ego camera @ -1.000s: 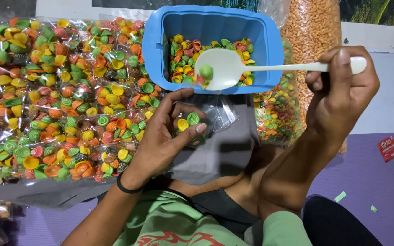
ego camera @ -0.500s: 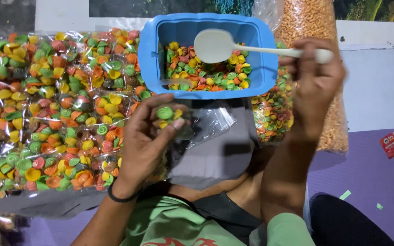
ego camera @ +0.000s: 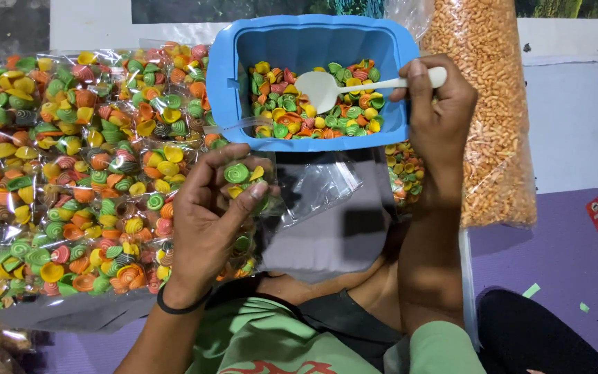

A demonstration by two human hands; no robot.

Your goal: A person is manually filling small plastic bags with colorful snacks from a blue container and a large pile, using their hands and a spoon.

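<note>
step: filling, judged | small clear bag [ego camera: 271, 190] just in front of the blue tub [ego camera: 313, 76], a few coloured shell snacks inside | left hand [ego camera: 209, 215] pinching its mouth | right hand [ego camera: 437, 111] gripping white spoon [ego camera: 327, 88], bowl down in the tub | next calls for a level scoop | packed bags [ego camera: 70, 159] left of the tub

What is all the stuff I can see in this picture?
Tub: one, blue, top middle, holding loose shell snacks.
Spoon: one, white, bowl down in the tub.
Filled packets: many, clear with mixed-colour shells, piled at left.
Small bag: one, clear, partly filled.
Big sack: one, clear, orange pieces, right.
Mat: purple, lower right.
Wristband: one, black, left wrist.
Left hand: holds the small bag.
Right hand: grips the spoon handle.
</note>
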